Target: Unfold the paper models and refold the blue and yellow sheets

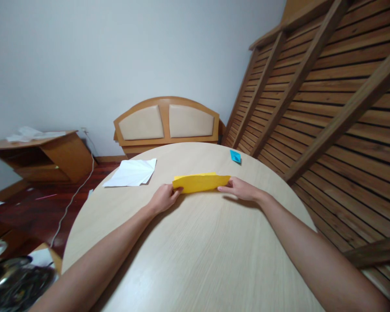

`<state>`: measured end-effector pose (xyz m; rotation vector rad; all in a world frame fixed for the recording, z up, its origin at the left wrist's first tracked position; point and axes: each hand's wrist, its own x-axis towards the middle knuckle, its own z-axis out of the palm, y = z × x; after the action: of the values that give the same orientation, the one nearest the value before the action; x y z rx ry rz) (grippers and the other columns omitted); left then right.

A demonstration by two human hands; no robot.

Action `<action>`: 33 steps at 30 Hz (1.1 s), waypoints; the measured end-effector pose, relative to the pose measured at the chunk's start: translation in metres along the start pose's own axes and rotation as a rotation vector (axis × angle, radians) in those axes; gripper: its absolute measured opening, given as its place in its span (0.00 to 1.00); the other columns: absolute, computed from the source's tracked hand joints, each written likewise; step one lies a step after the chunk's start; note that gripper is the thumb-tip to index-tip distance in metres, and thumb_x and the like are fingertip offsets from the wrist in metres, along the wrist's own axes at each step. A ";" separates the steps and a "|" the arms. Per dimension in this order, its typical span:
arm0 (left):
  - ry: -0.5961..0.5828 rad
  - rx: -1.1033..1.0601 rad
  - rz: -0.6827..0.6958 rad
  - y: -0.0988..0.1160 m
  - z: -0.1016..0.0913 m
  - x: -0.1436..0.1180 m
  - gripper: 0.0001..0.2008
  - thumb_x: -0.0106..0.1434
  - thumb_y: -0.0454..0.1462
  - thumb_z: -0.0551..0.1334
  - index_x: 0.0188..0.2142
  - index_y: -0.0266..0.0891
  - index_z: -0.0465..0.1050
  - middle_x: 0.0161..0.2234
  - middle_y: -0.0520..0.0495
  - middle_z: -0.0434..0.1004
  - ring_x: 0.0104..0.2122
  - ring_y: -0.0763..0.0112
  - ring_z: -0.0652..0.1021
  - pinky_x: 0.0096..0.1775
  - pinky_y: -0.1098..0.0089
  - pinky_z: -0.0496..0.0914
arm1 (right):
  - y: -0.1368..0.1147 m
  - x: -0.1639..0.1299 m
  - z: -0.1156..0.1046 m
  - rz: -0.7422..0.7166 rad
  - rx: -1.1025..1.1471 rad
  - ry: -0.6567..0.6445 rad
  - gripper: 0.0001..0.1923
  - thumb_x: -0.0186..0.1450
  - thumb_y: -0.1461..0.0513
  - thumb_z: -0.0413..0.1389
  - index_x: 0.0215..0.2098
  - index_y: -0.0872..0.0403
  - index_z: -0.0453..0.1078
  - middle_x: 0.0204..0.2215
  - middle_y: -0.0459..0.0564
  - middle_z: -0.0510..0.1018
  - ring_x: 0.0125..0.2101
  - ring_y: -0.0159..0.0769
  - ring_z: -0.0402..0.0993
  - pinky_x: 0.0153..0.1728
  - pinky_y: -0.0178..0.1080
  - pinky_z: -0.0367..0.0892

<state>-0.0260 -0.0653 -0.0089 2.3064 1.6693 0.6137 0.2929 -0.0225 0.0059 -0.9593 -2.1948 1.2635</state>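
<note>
A folded sheet of yellow paper stretches between my two hands over the middle of the round table. My left hand pinches its left end, thumb on the near face. At the other end, my right hand grips the right edge between thumb and fingers, some of which are hidden behind the paper. The sheet is doubled over, with a second layer showing along its top edge. Beyond my right hand lies a small blue folded-paper piece.
White paper sheets lie at the left of the pale wooden table. A headboard stands behind it, and wooden slats lean at the right. A low cabinet and a white cable are on the left.
</note>
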 end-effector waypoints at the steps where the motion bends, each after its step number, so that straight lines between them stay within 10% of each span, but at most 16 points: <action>1: 0.010 0.000 -0.016 -0.001 0.001 0.000 0.18 0.70 0.43 0.52 0.29 0.37 0.73 0.22 0.47 0.74 0.21 0.70 0.71 0.25 0.70 0.57 | 0.004 0.003 0.003 0.004 -0.002 0.071 0.19 0.66 0.53 0.57 0.51 0.55 0.73 0.49 0.55 0.80 0.48 0.44 0.77 0.54 0.48 0.70; 8: 0.104 -0.064 -0.087 -0.003 0.004 0.000 0.14 0.69 0.43 0.56 0.47 0.38 0.69 0.34 0.44 0.82 0.29 0.65 0.79 0.29 0.70 0.63 | 0.017 0.017 0.018 -0.018 -0.080 0.349 0.20 0.67 0.55 0.55 0.55 0.54 0.66 0.49 0.57 0.80 0.44 0.45 0.79 0.45 0.47 0.74; 17: 0.088 0.116 -0.089 0.000 0.003 -0.003 0.40 0.69 0.42 0.56 0.71 0.31 0.34 0.32 0.45 0.81 0.30 0.64 0.79 0.31 0.69 0.65 | 0.017 0.024 0.029 0.162 -0.628 0.570 0.34 0.67 0.55 0.54 0.68 0.57 0.54 0.48 0.59 0.78 0.50 0.50 0.73 0.52 0.50 0.66; 33: 0.111 0.251 0.004 0.026 -0.006 -0.009 0.22 0.72 0.47 0.50 0.39 0.40 0.81 0.28 0.44 0.81 0.29 0.64 0.79 0.32 0.68 0.67 | -0.016 0.020 0.067 -0.055 -0.686 0.000 0.33 0.71 0.42 0.44 0.69 0.47 0.57 0.70 0.54 0.54 0.70 0.50 0.44 0.67 0.56 0.41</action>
<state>-0.0091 -0.0827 0.0053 2.4871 1.8901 0.5709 0.2300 -0.0517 -0.0131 -1.1150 -2.6857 0.4641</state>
